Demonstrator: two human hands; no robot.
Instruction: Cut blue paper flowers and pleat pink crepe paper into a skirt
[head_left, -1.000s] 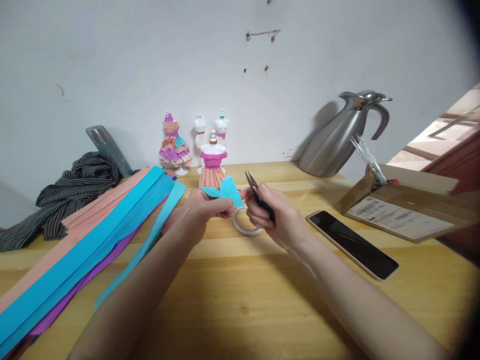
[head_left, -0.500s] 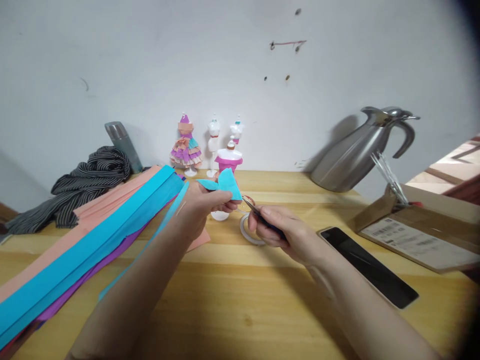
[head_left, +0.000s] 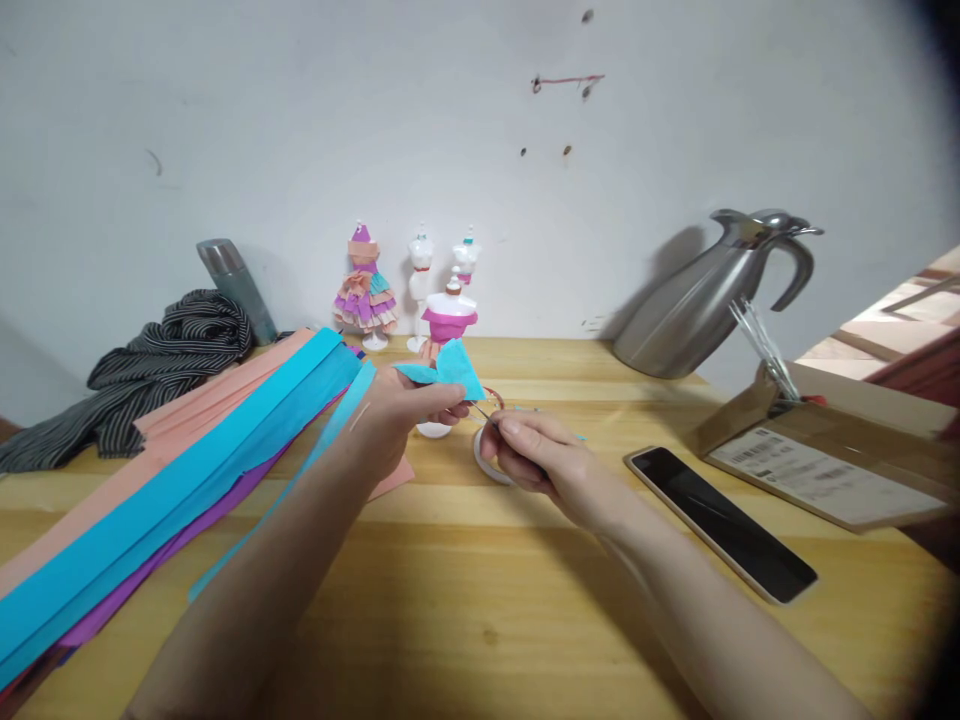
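Above the middle of the wooden surface (head_left: 495,610), well in from its near edge: my left hand (head_left: 386,415), thumb and fingers clamped on one blue paper piece (head_left: 459,370), folded or curled, its wide end standing up past the thumb

Just beside it, towards the right edge: my right hand (head_left: 540,450), closed round one pair of scissors (head_left: 484,413), mostly hidden in the grip; points by the lower edge of the blue paper piece; blades parted or together, touching paper or not, I cannot tell

On the surface, under my right hand: one white tape roll (head_left: 487,473), partly covered

Beyond my left hand, towards the far edge: one pink-banded form (head_left: 450,322); behind it, two white forms (head_left: 421,262); left of these, one form in a ruffled dress (head_left: 365,290)

From near the far edge down towards the near left: layered paper strips (head_left: 187,458), peach, blue and purple

By the right edge: one phone (head_left: 724,525), screen up; one cardboard box (head_left: 870,430)

Hazards, in my judgement: with the points so close to my left hand, a slip could nick a finger; a tug against the blades could tear thin paper; a loose pinch could let the fold shift and skew any cut; a low right wrist could knock the tape roll
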